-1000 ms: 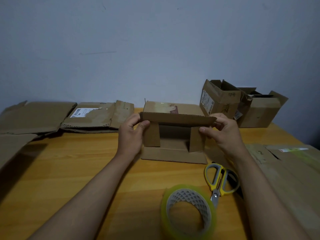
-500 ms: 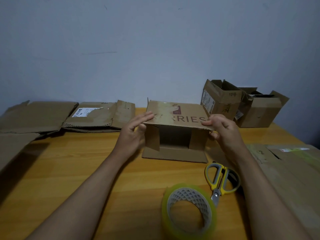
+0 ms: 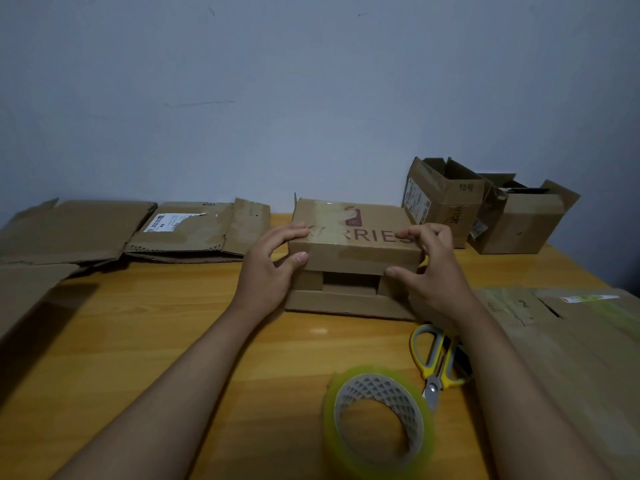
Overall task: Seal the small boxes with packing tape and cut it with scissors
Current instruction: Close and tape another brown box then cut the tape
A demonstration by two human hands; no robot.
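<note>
The small box (image 3: 353,258) sits in the middle of the frame, on the far half of the wooden table (image 3: 145,341). Its top flap is folded partway down over the near opening; the bottom flap lies flat on the wood. The left hand (image 3: 273,268) grasps the flap's left corner, fingers on top and thumb on the front, and the right hand (image 3: 433,268) grasps the right corner the same way.

To close it well, I'd say both corners should go down evenly so the flap's edge meets the bottom flap squarely, the side tabs tucked behind, and one hand should hold the seam while the other fetches tape.

The tape roll (image 3: 379,420) stands at lower centre and the scissors (image 3: 438,362) lie just beside it to the right, both near the right forearm. Flattened cardboard (image 3: 194,230) fills the left and right edges, and two open boxes (image 3: 485,209) stand at upper right. Bare wood shows in front of the box, on the left.
</note>
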